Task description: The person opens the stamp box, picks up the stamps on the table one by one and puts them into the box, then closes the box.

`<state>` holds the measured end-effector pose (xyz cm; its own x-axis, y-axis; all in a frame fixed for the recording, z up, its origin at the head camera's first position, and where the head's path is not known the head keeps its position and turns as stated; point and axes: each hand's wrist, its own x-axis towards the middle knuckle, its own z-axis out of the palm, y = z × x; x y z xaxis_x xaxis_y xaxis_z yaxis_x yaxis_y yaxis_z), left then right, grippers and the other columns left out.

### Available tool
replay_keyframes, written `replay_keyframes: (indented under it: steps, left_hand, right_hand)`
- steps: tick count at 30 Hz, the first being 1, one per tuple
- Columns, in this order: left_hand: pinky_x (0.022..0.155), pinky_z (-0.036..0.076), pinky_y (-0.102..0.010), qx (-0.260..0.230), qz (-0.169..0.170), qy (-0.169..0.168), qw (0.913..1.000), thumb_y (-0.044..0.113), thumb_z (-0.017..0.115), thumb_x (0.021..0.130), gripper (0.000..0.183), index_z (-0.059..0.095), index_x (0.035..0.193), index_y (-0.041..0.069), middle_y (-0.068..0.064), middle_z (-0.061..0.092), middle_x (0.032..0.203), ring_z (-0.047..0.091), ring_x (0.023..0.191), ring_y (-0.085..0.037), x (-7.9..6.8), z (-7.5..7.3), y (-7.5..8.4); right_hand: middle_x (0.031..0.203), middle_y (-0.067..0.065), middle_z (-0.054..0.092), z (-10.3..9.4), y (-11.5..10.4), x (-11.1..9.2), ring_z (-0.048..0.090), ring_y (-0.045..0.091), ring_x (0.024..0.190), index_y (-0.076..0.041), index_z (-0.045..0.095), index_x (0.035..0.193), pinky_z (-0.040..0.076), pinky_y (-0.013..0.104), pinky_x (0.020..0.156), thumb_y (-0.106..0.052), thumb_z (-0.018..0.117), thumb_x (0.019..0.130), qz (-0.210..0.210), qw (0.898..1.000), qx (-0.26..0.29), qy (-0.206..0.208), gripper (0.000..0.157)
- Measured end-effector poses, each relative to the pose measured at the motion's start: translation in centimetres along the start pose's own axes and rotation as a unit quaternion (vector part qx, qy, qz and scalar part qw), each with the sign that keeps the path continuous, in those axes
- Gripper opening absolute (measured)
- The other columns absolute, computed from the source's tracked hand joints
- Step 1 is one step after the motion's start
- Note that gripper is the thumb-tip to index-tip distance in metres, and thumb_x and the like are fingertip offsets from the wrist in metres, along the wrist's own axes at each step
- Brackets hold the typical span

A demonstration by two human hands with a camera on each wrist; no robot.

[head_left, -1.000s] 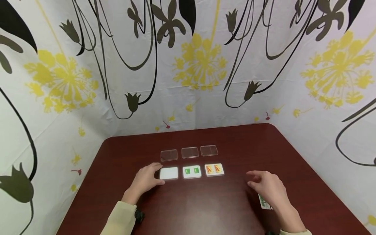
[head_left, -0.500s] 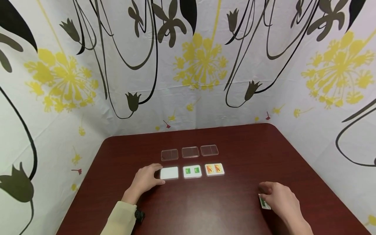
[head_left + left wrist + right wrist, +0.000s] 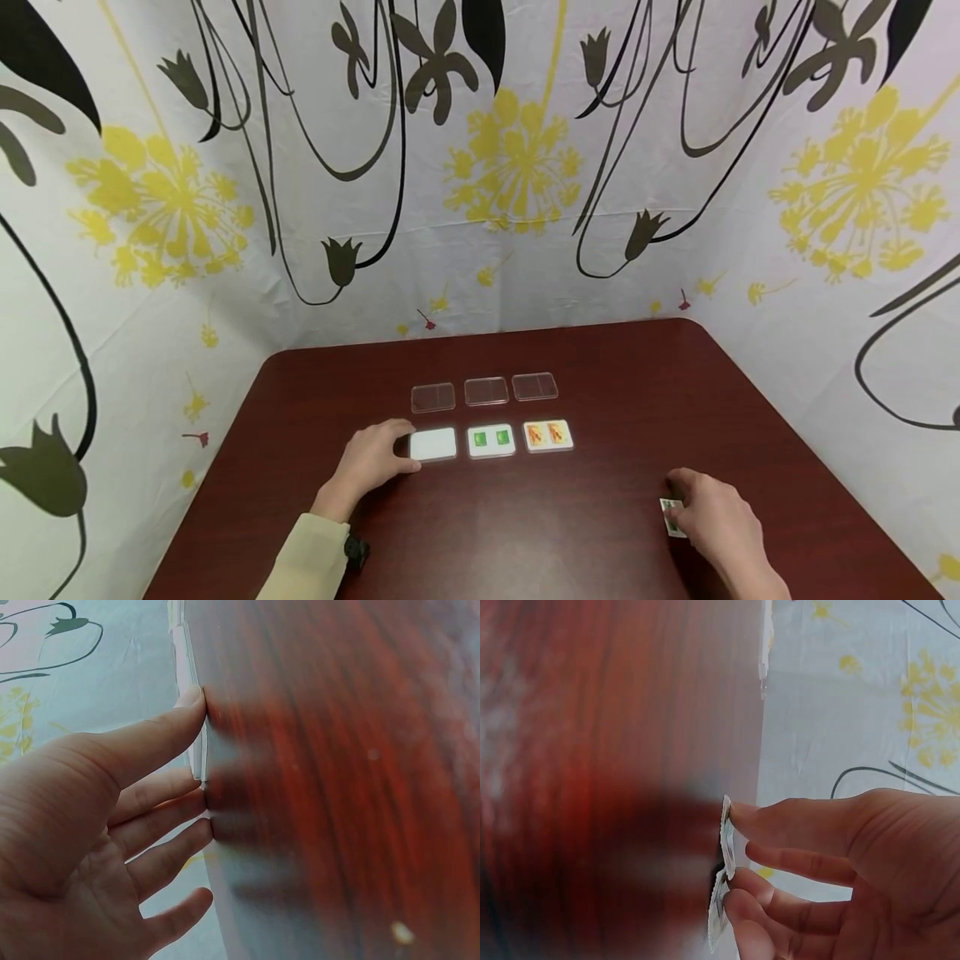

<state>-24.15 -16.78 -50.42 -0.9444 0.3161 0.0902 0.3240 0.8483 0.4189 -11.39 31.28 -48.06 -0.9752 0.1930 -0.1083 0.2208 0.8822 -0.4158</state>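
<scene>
Right hand: and it's down! The right hand [image 3: 720, 517] has thumb and curled fingertips touching two small stamp-like papers [image 3: 717, 919]; whether they truly pinch, I can't tell.
Stamp-like papers: right side of the desk [image 3: 585, 533], partly covered by that hand.
Just changed: a second ago I see the hand poised above; now it touches, so I judge the work has passed from reaching to contact.
Left hand: holding its spot, the left hand [image 3: 366, 458] grips the white-faced case [image 3: 432, 444] by its left end.
Case row: green-print case [image 3: 491, 440], then orange-print case [image 3: 548, 435], to its right.
Clear cases: three clear cases [image 3: 486, 390], just behind.
Edges: far rim beyond those, patterned cloth [image 3: 517, 283] behind.
Room: desk top stretches between right hand and orange-print case; sideways travel looks easy.
</scene>
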Motion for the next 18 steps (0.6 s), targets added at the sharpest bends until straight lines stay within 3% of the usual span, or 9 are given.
replay_keyframes:
  steps: [5, 10, 14, 18]
  left_hand:
    - [0.098, 0.047, -0.054, 0.007, 0.0, 0.0, 1.0, 0.037, 0.088, 0.078, 0.06, 0.069, 0.13, 0.013, -0.006, 0.063, 0.134, 0.059, 0.122, -0.03, 0.07, -0.06, 0.09]
    - [0.098, 0.047, -0.054, 0.007, 0.003, 0.002, 1.0, 0.038, 0.088, 0.078, 0.06, 0.069, 0.13, 0.013, -0.006, 0.063, 0.134, 0.059, 0.122, -0.03, 0.13, -0.04, 0.06]
    - [0.098, 0.047, -0.054, 0.005, 0.002, 0.003, 1.0, 0.038, 0.088, 0.078, 0.06, 0.069, 0.13, 0.014, -0.006, 0.063, 0.135, 0.059, 0.122, -0.03, 0.13, 0.03, -0.03]
    - [0.098, 0.048, -0.053, 0.005, 0.002, 0.001, 1.0, 0.038, 0.087, 0.079, 0.06, 0.069, 0.13, 0.014, -0.005, 0.063, 0.135, 0.059, 0.122, -0.03, 0.11, 0.13, -0.11]
  right_hand:
    - [0.1, 0.01, 0.072, 0.34, -0.09, 0.02, 0.066, 0.026, 0.076, -0.01, 0.07, 0.119, 0.048, 0.048, 0.056, -0.017, 0.08, 0.082, -0.017, 1.0, 0.006, 0.021, 0.039]
    - [0.079, 0.001, 0.065, 0.61, -0.19, 0.16, 0.059, 0.02, 0.067, -0.011, 0.069, 0.089, 0.046, 0.045, 0.057, -0.008, 0.08, 0.078, -0.039, 0.998, 0.006, 0.042, 0.017]
    - [0.066, -0.004, 0.058, 0.76, -0.23, 0.0, 0.051, 0.017, 0.058, -0.016, 0.061, 0.073, 0.041, 0.04, 0.056, -0.005, 0.079, 0.076, -0.044, 0.998, 0.007, 0.051, 0.021]
    - [0.064, -0.006, 0.058, 0.78, -0.27, -0.11, 0.049, 0.016, 0.058, -0.018, 0.062, 0.069, 0.04, 0.038, 0.057, -0.006, 0.078, 0.077, -0.046, 0.998, 0.009, 0.048, 0.021]
